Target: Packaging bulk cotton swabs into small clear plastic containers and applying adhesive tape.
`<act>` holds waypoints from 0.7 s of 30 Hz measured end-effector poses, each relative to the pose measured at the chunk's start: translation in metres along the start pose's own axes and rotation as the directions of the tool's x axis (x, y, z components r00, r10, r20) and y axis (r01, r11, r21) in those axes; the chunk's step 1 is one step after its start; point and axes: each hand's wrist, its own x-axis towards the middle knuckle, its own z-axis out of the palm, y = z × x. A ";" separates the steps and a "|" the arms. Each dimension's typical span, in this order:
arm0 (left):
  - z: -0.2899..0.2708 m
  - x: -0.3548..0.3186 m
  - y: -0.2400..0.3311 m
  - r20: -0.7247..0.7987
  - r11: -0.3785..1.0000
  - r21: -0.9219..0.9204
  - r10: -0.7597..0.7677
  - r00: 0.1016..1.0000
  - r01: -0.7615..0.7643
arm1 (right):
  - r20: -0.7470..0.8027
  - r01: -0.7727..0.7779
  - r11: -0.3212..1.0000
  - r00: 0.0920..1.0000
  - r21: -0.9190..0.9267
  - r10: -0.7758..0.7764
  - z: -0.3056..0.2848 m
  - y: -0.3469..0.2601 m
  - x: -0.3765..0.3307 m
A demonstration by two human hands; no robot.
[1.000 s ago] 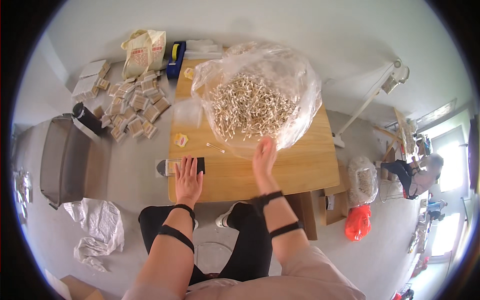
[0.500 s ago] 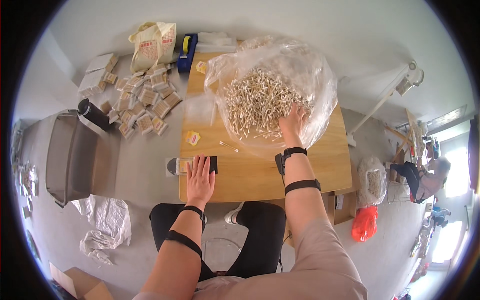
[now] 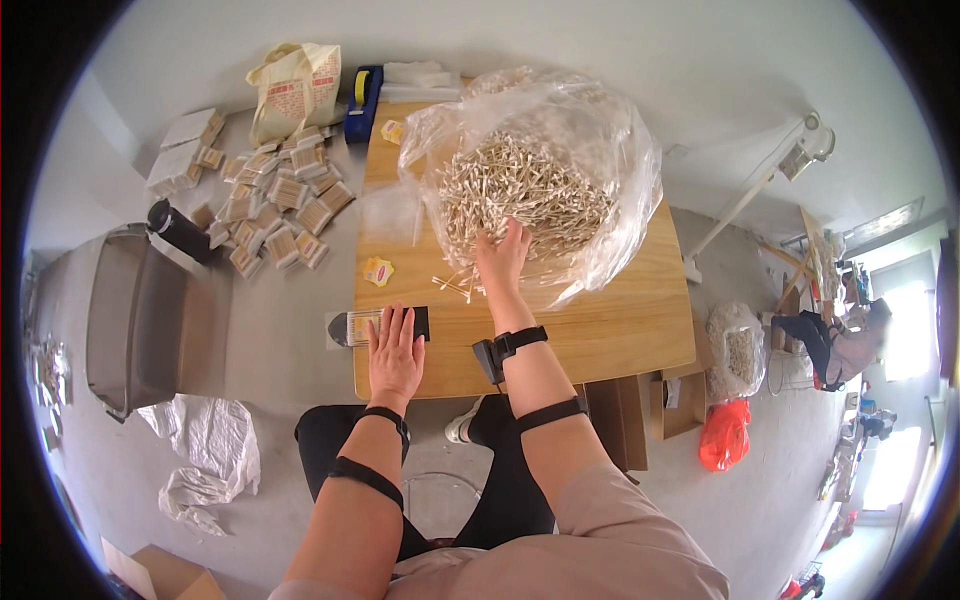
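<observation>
My left hand (image 3: pixel 397 362) lies flat with its fingers stretched out on a small clear packet of cotton swabs (image 3: pixel 362 327), black at both ends, near the table's left front corner. My right hand (image 3: pixel 503 262) reaches into the near left part of a big heap of loose cotton swabs (image 3: pixel 530 196). Its thumb and fingers are apart, with the tips partly sunk among the swabs. A large clear plastic bag (image 3: pixel 636 170), wide open, surrounds the heap. A few stray swabs (image 3: pixel 452 288) lie on the wood just left of my right hand.
On the wooden table (image 3: pixel 590 345) are small yellow labels (image 3: pixel 378 270) and clear sleeves (image 3: pixel 393 215). Left stand a blue tape dispenser (image 3: pixel 363 104), many swab packs (image 3: pixel 288 192), a cloth bag (image 3: pixel 295 92), a black bottle (image 3: pixel 180 231) and a grey bin (image 3: pixel 137 320). Another person (image 3: pixel 840 345) sits far right.
My right hand has moved left across the heap, from its right side to its near left edge. More swabs lie by the stray ones. My left hand stays on the packet.
</observation>
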 end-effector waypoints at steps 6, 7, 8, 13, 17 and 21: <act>-0.007 -0.003 -0.005 0.015 1.000 0.022 -0.013 1.000 0.013 | -0.111 -0.162 0.981 0.982 -0.102 0.151 -0.051 0.001 0.048; -0.006 -0.001 -0.002 0.015 1.000 0.015 -0.008 1.000 0.007 | -0.149 -0.139 0.978 0.982 -0.153 0.117 -0.061 0.017 0.065; -0.005 -0.001 0.000 0.016 1.000 0.016 -0.005 1.000 0.005 | -0.185 -0.118 0.972 0.979 -0.204 0.080 -0.065 0.041 0.081; -0.002 -0.001 0.000 0.015 1.000 0.009 -0.006 1.000 0.006 | -0.244 -0.286 0.907 0.946 -0.309 0.216 -0.083 0.103 0.132; -0.006 -0.006 -0.004 0.014 1.000 0.009 -0.014 1.000 0.014 | -0.171 -0.358 0.883 0.932 -0.304 0.319 -0.084 0.086 0.132; -0.003 -0.006 -0.001 0.021 1.000 -0.015 -0.008 1.000 0.009 | -0.081 -0.323 0.844 0.944 -0.429 0.321 -0.092 0.079 0.138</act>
